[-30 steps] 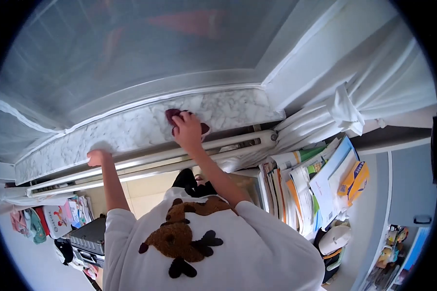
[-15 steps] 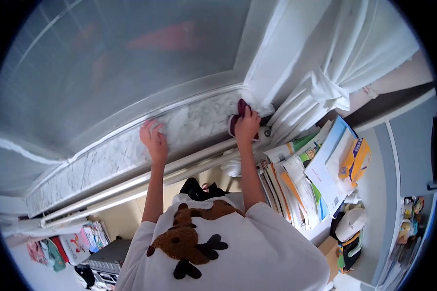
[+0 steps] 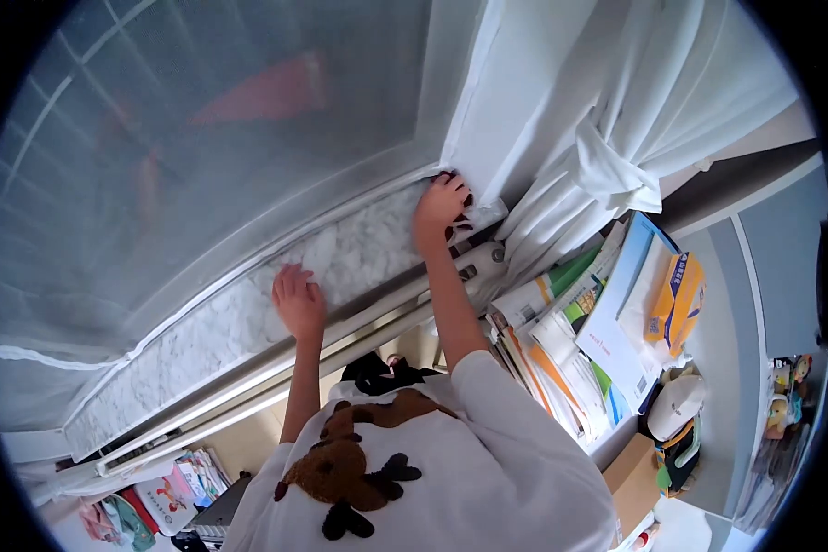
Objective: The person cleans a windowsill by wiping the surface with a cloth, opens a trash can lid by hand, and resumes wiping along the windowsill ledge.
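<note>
A white and grey marble windowsill (image 3: 350, 247) runs along the foot of a large window (image 3: 267, 175). At the sill's right end, in the corner by the frame, my right hand (image 3: 439, 210) presses on a dark red cloth (image 3: 461, 224). Its fingers are bent over the cloth and hide most of it. My left hand (image 3: 298, 302) rests on the sill's front part further left, fingers loosely stretched and holding nothing.
White pipes (image 3: 359, 339) run below the sill's front edge. To the right hangs a knotted white curtain (image 3: 607, 170). Beneath it stand stacked books and papers (image 3: 561, 359) with an orange packet (image 3: 677, 299) on top. A cardboard box (image 3: 633, 478) is lower right.
My right hand has pushed the cloth forward and slightly left into the sill's corner. My left hand still rests on the sill. The whole view has shifted and turned a little.
</note>
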A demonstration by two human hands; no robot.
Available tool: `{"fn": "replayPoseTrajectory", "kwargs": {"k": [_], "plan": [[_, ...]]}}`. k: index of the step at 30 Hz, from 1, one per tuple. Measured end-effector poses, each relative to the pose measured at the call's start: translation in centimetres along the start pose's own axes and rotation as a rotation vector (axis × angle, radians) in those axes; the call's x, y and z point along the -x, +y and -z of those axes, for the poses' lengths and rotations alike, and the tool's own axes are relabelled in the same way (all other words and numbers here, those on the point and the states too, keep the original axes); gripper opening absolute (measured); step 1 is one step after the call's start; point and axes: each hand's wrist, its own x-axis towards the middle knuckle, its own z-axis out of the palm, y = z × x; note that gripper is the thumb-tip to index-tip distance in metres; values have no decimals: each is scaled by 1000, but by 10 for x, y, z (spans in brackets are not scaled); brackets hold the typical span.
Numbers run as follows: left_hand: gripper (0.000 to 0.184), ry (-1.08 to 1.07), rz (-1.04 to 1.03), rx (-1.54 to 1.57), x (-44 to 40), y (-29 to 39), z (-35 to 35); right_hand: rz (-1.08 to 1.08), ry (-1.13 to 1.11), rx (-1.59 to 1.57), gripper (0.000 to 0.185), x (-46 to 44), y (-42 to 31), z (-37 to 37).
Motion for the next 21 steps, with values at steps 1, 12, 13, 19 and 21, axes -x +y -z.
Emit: {"fn": "replayPoseTrajectory", "kwargs": {"k": [1, 12, 13, 19, 21], "plan": [[19, 6, -11, 28, 0, 0, 0, 18, 51, 42, 17, -2, -1, -4], [14, 33, -53, 19, 0, 8, 2, 276, 19, -214, 14, 50, -29, 20], [14, 32, -49, 14, 0, 8, 2, 209, -74, -294, 15, 54, -36, 22], [14, -8, -13, 43, 1, 8, 2, 403, -121, -318, 20, 75, -34, 34], [14, -22, 3, 44, 2, 7, 4, 385, -137, -333, 20, 74, -29, 36]]}}
